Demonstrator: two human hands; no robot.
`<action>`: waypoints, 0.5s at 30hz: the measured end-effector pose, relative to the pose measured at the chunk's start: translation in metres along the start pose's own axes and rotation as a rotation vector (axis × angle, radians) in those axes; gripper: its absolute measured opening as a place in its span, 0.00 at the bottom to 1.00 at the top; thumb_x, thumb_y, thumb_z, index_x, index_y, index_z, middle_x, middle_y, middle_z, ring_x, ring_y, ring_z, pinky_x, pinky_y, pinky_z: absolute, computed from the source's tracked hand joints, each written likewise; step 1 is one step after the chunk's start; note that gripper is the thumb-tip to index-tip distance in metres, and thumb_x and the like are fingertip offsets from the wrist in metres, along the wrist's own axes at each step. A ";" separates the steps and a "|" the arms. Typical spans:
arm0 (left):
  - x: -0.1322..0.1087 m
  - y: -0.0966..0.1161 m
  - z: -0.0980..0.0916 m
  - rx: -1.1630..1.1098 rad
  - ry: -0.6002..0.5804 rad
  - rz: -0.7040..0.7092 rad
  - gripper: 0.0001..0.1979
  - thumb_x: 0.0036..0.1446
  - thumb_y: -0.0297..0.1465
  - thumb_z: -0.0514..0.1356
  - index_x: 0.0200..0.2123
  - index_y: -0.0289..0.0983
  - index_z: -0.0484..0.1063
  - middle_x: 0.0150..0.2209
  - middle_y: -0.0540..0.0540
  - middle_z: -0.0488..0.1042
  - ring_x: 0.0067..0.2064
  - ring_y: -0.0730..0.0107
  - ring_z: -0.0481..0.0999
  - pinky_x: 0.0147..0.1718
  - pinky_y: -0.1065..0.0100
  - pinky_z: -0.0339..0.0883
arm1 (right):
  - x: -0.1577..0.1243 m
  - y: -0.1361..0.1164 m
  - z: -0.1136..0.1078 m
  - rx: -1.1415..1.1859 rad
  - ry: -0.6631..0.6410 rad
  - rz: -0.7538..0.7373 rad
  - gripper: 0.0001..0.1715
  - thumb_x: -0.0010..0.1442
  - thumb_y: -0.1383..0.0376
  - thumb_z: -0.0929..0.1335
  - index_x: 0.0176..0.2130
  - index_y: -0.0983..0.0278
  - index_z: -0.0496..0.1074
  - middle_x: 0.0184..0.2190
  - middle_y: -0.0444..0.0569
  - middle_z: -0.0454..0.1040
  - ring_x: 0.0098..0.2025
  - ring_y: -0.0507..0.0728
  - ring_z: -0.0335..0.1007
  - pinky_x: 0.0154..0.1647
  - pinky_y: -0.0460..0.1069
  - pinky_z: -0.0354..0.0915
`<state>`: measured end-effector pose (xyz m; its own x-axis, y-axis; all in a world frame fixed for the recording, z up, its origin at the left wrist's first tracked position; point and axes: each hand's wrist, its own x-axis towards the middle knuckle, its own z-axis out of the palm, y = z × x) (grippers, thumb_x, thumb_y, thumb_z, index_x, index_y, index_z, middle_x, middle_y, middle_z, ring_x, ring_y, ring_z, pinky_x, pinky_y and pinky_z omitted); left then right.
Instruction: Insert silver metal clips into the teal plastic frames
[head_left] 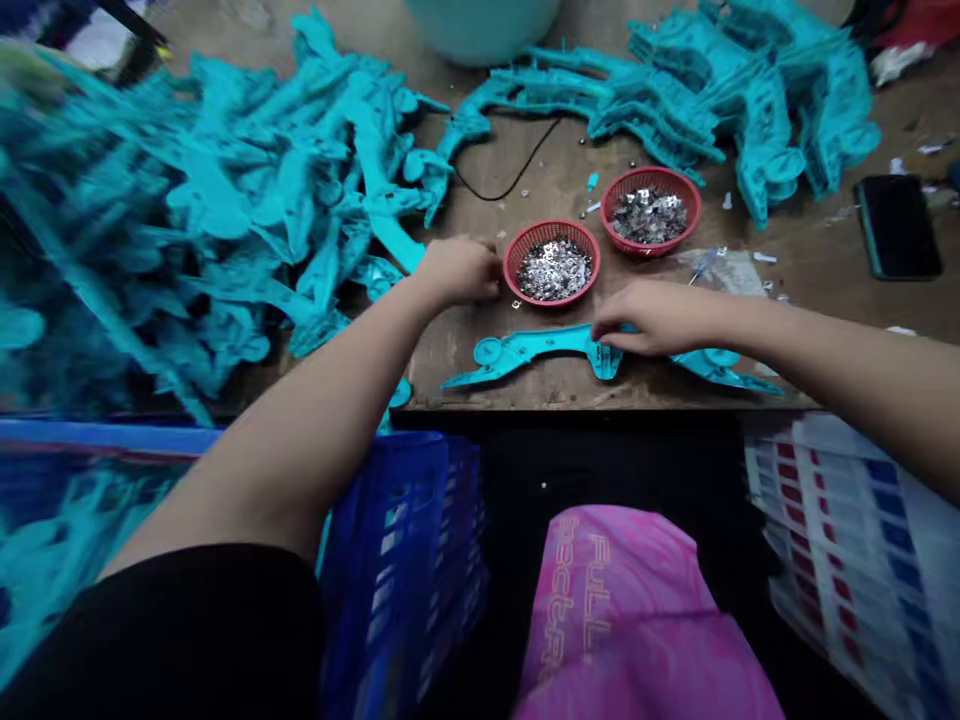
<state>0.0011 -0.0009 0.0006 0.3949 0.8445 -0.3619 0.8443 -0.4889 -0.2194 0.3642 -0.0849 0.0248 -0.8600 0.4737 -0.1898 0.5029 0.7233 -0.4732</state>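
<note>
My left hand [457, 270] is curled by the red basket [551, 226], pinching something perhaps; my right hand [645, 318] grips one teal plastic frame [525, 352]; a large teal heap [225, 200] remains.

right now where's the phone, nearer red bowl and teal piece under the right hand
phone [898, 227], head view, black screen
nearer red bowl [552, 226], head view, far rim
teal plastic piece [525, 352], head view, left end

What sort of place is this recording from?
Probably a small assembly workshop: heaps of turquoise moulded plastic parts cover a wooden workbench, and two red mesh baskets hold small metal pieces.
</note>
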 end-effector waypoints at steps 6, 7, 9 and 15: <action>-0.004 0.006 -0.003 -0.045 -0.007 -0.009 0.24 0.75 0.39 0.67 0.66 0.39 0.93 0.73 0.36 0.89 0.71 0.37 0.88 0.45 0.57 0.72 | -0.001 0.002 0.000 0.043 0.012 -0.014 0.18 0.83 0.67 0.73 0.60 0.63 0.94 0.53 0.56 0.96 0.52 0.66 0.91 0.56 0.58 0.75; -0.004 0.005 -0.002 -0.057 -0.002 -0.005 0.23 0.74 0.39 0.67 0.65 0.39 0.93 0.72 0.36 0.88 0.72 0.38 0.87 0.46 0.57 0.73 | -0.001 0.003 0.000 0.047 0.015 -0.012 0.17 0.83 0.67 0.73 0.60 0.62 0.94 0.53 0.56 0.96 0.52 0.66 0.91 0.56 0.57 0.75; -0.004 -0.001 0.000 -0.092 0.017 0.000 0.22 0.73 0.40 0.67 0.62 0.40 0.94 0.71 0.37 0.89 0.72 0.39 0.86 0.48 0.57 0.75 | -0.001 0.003 0.000 0.058 0.021 -0.001 0.17 0.83 0.67 0.74 0.60 0.62 0.94 0.53 0.55 0.96 0.52 0.66 0.91 0.56 0.57 0.75; -0.006 -0.015 -0.011 -0.450 0.352 -0.081 0.18 0.69 0.32 0.66 0.54 0.39 0.95 0.63 0.35 0.90 0.62 0.48 0.88 0.61 0.53 0.83 | -0.003 0.003 -0.003 0.092 0.045 -0.014 0.16 0.82 0.66 0.74 0.59 0.61 0.94 0.53 0.55 0.95 0.51 0.65 0.91 0.55 0.56 0.75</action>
<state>-0.0100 0.0038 0.0161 0.3547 0.9348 -0.0193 0.9172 -0.3439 0.2013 0.3684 -0.0825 0.0265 -0.8610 0.4875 -0.1446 0.4790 0.6819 -0.5528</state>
